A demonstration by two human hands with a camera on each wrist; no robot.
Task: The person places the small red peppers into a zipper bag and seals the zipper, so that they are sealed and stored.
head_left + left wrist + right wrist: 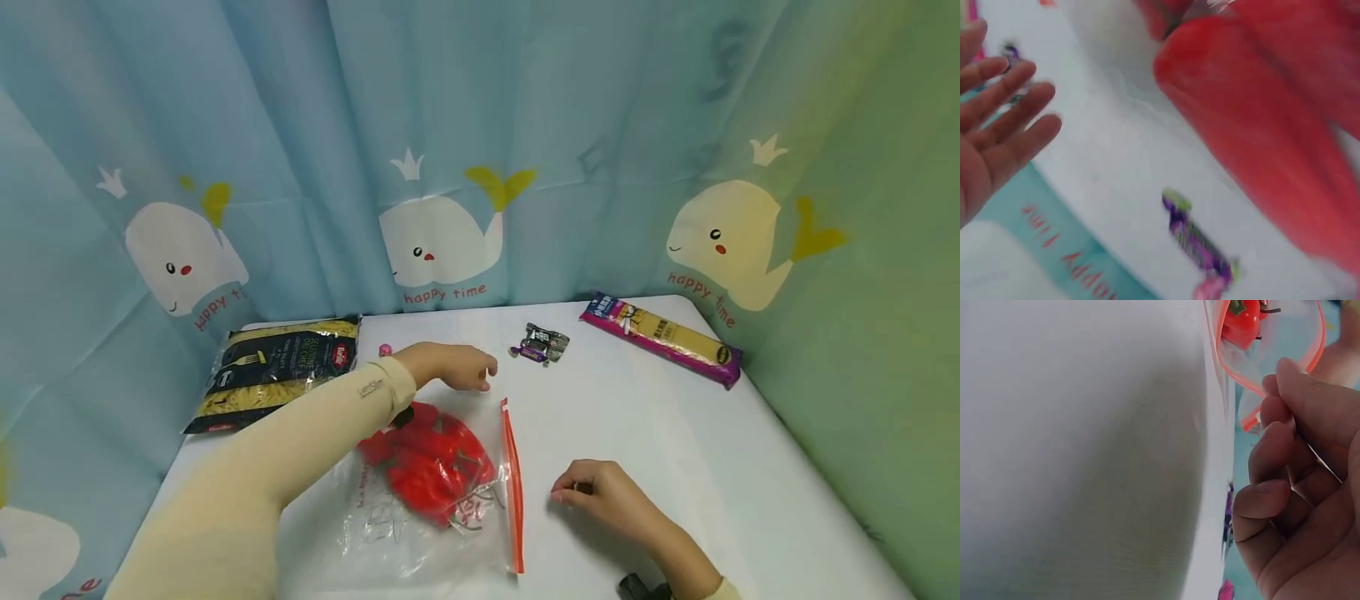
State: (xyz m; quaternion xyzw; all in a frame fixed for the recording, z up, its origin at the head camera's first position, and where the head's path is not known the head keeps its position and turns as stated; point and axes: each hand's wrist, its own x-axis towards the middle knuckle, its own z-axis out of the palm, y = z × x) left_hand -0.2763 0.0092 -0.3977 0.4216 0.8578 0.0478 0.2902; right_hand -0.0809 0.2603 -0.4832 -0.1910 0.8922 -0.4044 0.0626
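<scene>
A clear zip bag [420,554] with an orange-red strip along its mouth lies on the white table. Red peppers [431,467] with green stems are inside it. My left hand [459,367] hovers past the far side of the bag, fingers spread and relaxed in the left wrist view, holding nothing. Beyond its fingertips lie a purple-wrapped candy [531,354] and a small black packet [553,341]. To the right of the bag's mouth, my right hand [611,496] has loosely curled fingers, with nothing seen between them.
Behind my left forearm lies a black-and-yellow pasta bag [288,362]. A small pink item [386,350] sits near the left wrist. At the back right is a purple-and-yellow noodle packet [660,337]. Blue curtains [585,233] with whales border the table.
</scene>
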